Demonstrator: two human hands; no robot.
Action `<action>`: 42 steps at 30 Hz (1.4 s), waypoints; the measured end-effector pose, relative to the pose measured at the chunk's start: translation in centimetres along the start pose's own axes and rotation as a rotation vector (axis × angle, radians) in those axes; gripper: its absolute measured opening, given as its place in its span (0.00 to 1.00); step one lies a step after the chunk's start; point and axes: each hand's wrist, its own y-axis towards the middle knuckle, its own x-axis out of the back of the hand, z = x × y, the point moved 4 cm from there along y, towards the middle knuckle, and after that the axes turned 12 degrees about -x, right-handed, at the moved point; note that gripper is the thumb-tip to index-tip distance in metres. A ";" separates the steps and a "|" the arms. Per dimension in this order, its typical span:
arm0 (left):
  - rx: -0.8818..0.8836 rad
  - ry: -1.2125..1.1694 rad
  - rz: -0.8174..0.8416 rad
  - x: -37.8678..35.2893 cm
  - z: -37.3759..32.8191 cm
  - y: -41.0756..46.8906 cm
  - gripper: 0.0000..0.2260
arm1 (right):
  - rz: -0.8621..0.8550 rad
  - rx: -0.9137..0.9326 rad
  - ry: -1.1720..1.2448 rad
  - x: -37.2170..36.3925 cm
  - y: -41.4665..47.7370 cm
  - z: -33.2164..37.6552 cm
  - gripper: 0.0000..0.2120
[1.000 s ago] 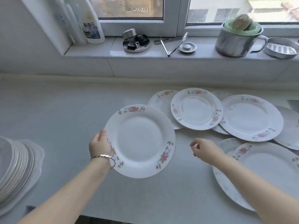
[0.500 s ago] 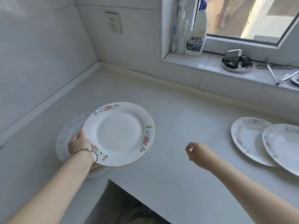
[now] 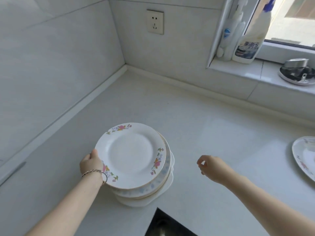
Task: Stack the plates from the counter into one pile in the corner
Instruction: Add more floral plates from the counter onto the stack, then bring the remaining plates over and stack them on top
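Note:
My left hand (image 3: 91, 163) grips the left rim of a white plate with pink flowers (image 3: 130, 155). That plate lies on or just above a pile of plates (image 3: 163, 181) near the counter's front edge; whether it rests fully I cannot tell. A blue-patterned rim shows below it. My right hand (image 3: 212, 167) hovers to the right of the pile with loosely curled fingers, holding nothing. Another flowered plate (image 3: 305, 157) lies at the right edge of the view.
The white counter (image 3: 196, 125) runs back to a tiled corner with a wall socket (image 3: 155, 22). On the window sill stand two bottles (image 3: 247, 41) and a metal dish (image 3: 298, 74). A dark gap (image 3: 168, 223) opens below the counter edge by the pile.
My left hand carried the flowered plate leftward from the spread of plates and brought it down onto the pile. My view swung left towards the corner. My right hand stayed empty.

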 end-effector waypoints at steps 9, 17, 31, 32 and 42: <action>-0.208 0.397 0.389 -0.8 1.2 2.1 0.18 | 0.003 -0.031 -0.097 0.3 1.2 1.2 0.12; -0.508 1.103 0.523 -0.7 0.2 2.4 0.21 | 0.010 -0.012 -0.122 -0.3 1.2 1.5 0.13; -0.401 0.857 0.489 -2.7 1.4 -0.7 0.26 | 0.040 -0.046 -0.100 -1.6 1.1 0.3 0.13; -0.516 0.899 0.477 -3.3 0.4 -1.1 0.26 | 0.038 -0.069 -0.080 -1.5 1.1 -0.3 0.13; -1.019 0.664 1.029 -18.7 -10.5 -16.9 0.11 | -0.029 -0.293 0.217 2.1 -2.0 -13.8 0.08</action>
